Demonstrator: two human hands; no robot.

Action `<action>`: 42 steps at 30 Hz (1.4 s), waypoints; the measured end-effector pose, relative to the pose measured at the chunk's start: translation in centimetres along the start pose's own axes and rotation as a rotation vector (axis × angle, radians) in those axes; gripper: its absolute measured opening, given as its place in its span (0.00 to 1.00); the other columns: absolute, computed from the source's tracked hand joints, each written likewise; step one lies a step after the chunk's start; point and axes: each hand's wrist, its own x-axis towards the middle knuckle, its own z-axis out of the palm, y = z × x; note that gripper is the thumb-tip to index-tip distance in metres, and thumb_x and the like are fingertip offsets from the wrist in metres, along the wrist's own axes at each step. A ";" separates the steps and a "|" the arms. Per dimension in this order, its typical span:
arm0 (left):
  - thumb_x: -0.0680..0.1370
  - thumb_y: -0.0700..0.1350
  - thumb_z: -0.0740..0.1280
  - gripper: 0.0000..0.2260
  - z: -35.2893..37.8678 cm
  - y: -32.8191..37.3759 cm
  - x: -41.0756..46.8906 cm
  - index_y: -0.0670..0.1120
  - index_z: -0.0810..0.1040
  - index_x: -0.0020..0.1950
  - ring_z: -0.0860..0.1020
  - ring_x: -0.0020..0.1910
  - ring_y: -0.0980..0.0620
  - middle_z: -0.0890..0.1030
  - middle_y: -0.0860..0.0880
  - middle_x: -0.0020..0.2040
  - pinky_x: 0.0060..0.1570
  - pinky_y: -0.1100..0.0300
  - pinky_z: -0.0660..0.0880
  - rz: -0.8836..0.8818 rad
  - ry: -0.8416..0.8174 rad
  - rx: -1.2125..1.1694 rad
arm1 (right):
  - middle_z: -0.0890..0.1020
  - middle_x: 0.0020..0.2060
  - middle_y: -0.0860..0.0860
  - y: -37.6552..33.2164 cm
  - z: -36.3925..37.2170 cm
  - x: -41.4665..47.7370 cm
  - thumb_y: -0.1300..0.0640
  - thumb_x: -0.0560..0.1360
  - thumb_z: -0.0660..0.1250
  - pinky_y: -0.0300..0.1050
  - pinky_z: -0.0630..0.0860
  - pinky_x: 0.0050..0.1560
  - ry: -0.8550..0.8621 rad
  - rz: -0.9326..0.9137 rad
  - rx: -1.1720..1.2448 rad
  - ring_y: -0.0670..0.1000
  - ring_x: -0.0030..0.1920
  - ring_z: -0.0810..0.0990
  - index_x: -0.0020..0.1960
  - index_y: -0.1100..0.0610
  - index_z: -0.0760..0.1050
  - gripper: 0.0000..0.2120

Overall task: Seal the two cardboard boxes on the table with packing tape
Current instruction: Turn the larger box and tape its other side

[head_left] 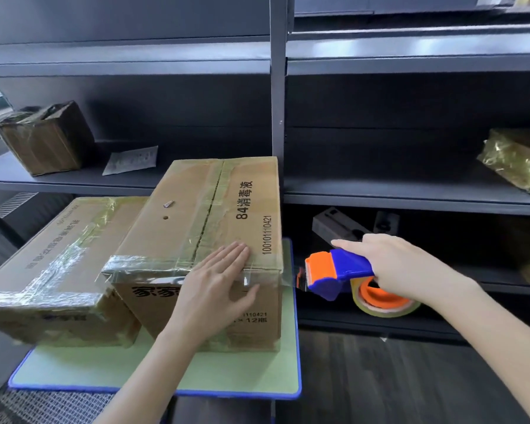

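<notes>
Two cardboard boxes stand side by side on a pale green table with a blue rim (251,377). The right box (196,209) has tape along its top seam and across its near top edge. My left hand (218,286) lies flat with straight fingers over that near edge, pressing the tape onto top and front. My right hand (410,267) grips a blue and orange tape dispenser (337,270) just off the box's right corner, a clear strip stretching from the box to its blade. The left box (52,264) carries shiny tape along its near edge and across its top.
Dark metal shelving (279,117) stands right behind the table. On it sit a small taped box (46,139), a grey flat pouch (130,160) and a gold-wrapped parcel (517,160). Dark objects lie on the lower shelf (343,228). Dark wood floor lies to the right of the table.
</notes>
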 end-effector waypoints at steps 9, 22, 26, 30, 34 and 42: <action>0.73 0.54 0.60 0.27 0.3 4.7 1.1 0.41 0.72 0.68 0.66 0.71 0.51 0.71 0.46 0.69 0.71 0.50 0.62 0.143 -0.131 0.007 | 0.72 0.50 0.51 -1.5 0.4 2.3 0.59 0.77 0.56 0.42 0.61 0.44 0.027 -0.091 -0.250 0.50 0.43 0.64 0.75 0.43 0.50 0.31; 0.67 0.46 0.60 0.25 0.0 4.8 1.2 0.41 0.78 0.63 0.73 0.65 0.50 0.77 0.46 0.63 0.66 0.49 0.68 0.098 -0.083 -0.014 | 0.76 0.55 0.52 -3.0 -0.3 4.9 0.61 0.79 0.54 0.45 0.62 0.47 -0.033 -0.235 -0.510 0.56 0.57 0.74 0.71 0.44 0.64 0.23; 0.70 0.50 0.60 0.23 0.5 4.9 1.1 0.41 0.79 0.61 0.76 0.63 0.50 0.79 0.46 0.62 0.66 0.52 0.69 0.064 -0.038 0.004 | 0.75 0.57 0.54 -1.8 1.6 4.5 0.61 0.77 0.55 0.46 0.66 0.52 -0.170 -0.122 -0.434 0.57 0.58 0.73 0.71 0.46 0.63 0.24; 0.69 0.55 0.69 0.20 2.3 7.2 1.6 0.39 0.82 0.49 0.81 0.55 0.49 0.83 0.45 0.53 0.58 0.52 0.76 -0.086 0.079 0.068 | 0.74 0.53 0.56 -1.8 0.9 5.5 0.55 0.74 0.60 0.46 0.65 0.47 0.025 0.084 -0.307 0.57 0.53 0.73 0.70 0.55 0.61 0.25; 0.63 0.38 0.77 0.08 3.8 7.9 2.4 0.40 0.83 0.39 0.83 0.47 0.49 0.85 0.44 0.46 0.48 0.53 0.80 -0.110 0.221 0.103 | 0.72 0.51 0.57 -2.1 -0.3 5.9 0.42 0.73 0.62 0.46 0.64 0.47 0.206 0.212 -0.205 0.55 0.50 0.71 0.76 0.56 0.47 0.40; 0.67 0.39 0.73 0.04 4.1 6.8 2.1 0.40 0.84 0.40 0.83 0.49 0.51 0.84 0.45 0.49 0.49 0.55 0.80 -0.051 0.288 0.022 | 0.70 0.49 0.57 -7.1 -1.9 7.2 0.41 0.76 0.56 0.46 0.62 0.47 0.531 0.160 0.022 0.53 0.46 0.66 0.76 0.61 0.48 0.37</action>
